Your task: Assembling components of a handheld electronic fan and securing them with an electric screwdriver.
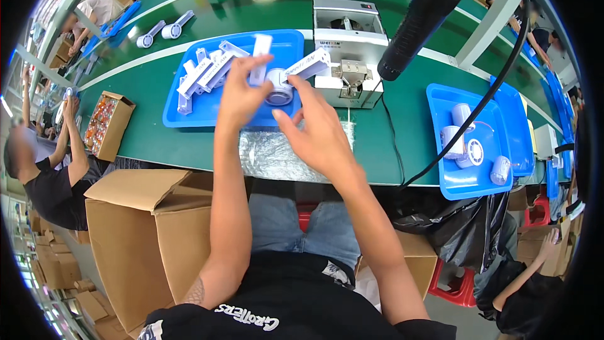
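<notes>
Above the blue tray [178, 118] my left hand [241, 91] is smeared by motion, its thumb and fingers apart. A blurred white piece [260, 46] stands behind its fingers; whether they grip it cannot be told. Between my hands is a white handheld fan [279, 92] with a round head and a long handle pointing right past the tray's edge. My left thumb is close to the fan's head. My right hand [319, 132] is open, thumb and index finger spread, with the index fingertip at the fan's head. Several white handle-shaped parts [211, 70] lie piled in the tray's left half.
Behind the tray's right end stands a beige machine [349, 44]. A black cylindrical tool [425, 22] hangs at right with its cable. Another blue tray [450, 186] holds white round parts. Clear plastic wrap [277, 154] lies at the table's edge, and an open carton [126, 239] stands left below.
</notes>
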{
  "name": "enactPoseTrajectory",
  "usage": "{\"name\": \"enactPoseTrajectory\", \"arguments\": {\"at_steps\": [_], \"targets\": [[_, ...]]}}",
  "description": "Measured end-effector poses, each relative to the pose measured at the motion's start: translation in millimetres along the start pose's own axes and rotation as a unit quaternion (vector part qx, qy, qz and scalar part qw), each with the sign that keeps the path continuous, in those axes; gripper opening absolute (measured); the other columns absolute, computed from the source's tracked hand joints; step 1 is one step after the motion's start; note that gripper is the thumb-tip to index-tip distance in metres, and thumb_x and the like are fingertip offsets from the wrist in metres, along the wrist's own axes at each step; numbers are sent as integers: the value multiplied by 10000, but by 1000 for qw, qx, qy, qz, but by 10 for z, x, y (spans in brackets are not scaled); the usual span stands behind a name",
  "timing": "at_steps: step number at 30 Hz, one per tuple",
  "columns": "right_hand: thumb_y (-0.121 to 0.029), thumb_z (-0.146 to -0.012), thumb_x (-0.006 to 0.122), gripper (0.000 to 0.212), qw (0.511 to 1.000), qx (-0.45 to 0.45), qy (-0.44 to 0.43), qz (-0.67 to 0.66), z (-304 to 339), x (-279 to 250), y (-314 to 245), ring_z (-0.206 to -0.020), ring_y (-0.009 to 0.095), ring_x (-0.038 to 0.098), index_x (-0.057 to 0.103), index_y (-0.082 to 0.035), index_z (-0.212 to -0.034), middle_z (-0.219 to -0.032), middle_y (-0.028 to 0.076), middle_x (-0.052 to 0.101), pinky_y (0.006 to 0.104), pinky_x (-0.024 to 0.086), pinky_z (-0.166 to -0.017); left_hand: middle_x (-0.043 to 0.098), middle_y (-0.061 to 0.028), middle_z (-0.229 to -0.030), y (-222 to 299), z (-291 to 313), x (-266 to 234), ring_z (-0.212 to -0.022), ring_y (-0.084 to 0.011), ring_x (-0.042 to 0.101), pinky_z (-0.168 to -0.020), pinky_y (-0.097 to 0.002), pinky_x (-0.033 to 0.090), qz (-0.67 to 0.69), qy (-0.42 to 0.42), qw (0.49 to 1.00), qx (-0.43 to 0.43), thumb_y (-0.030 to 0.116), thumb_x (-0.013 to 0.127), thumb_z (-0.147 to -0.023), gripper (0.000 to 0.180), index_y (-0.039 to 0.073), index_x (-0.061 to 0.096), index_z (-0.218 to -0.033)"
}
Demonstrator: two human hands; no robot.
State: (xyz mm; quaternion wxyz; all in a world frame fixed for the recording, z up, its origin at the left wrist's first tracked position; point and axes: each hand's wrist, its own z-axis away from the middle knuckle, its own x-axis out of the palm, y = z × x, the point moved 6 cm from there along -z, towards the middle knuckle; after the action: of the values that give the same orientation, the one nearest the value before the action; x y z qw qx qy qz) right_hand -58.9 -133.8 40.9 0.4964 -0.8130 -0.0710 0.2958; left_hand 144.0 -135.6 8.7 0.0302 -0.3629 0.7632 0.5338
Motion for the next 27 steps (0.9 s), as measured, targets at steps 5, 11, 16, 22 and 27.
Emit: {"name": "enactPoseTrajectory", "arguments": {"at_steps": [5, 11, 16, 22, 27], "targets": [[-214, -956, 700, 629, 999, -26, 12, 17, -252, 290, 29, -1080, 531, 674, 467, 88, -1456, -1473, 376, 483, 549, 561, -931, 527, -215, -1302, 116, 70, 19, -1164, -392, 616, -1010, -428, 530, -122, -18, 992, 16, 109, 882, -712, 685, 21, 666, -1356], [-167, -947, 722, 502, 995, -93, 18, 15, -194, 47, -200, -1112, 412, 657, 542, 59, -1358, -1350, 254, 582, 450, 550, -945, 609, -261, -1248, -137, -526, 230, -1114, -446, 655, -938, -490, 566, -303, 14, 952, 43, 268, 899, -713, 624, 16, 721, -1255], [-115, -946, 754, 227, 987, -123, 33, -95, 512, -1015, -432, -818, 228, 747, 734, 38, -1112, -934, 155, 763, 335, 590, -736, 613, -202, -1262, -152, -690, 244, -1103, -395, 657, -966, -474, 548, -285, 16, 957, 48, 245, 899, -737, 643, 37, 702, -1313], [-57, -1034, 636, 122, 924, -59, 377, -2, 1168, -2691, 212, -723, 129, 634, 692, 46, -1067, -841, 84, 697, 269, 511, -666, 607, -46, -1143, 253, -129, -256, -969, -112, 586, -931, -265, 513, 241, 69, 968, -3, -64, 744, -861, 588, -9, 624, -1434], [-79, -889, 741, 377, 933, 42, 108, 340, 585, -2771, 713, -890, 283, 679, 715, -34, -1262, -1023, 154, 710, 381, 554, -814, 637, -19, -1025, 182, 346, -291, -863, -81, 589, -806, -243, 518, 296, 86, 951, -8, -7, 791, -874, 613, -15, 603, -1457]]}}
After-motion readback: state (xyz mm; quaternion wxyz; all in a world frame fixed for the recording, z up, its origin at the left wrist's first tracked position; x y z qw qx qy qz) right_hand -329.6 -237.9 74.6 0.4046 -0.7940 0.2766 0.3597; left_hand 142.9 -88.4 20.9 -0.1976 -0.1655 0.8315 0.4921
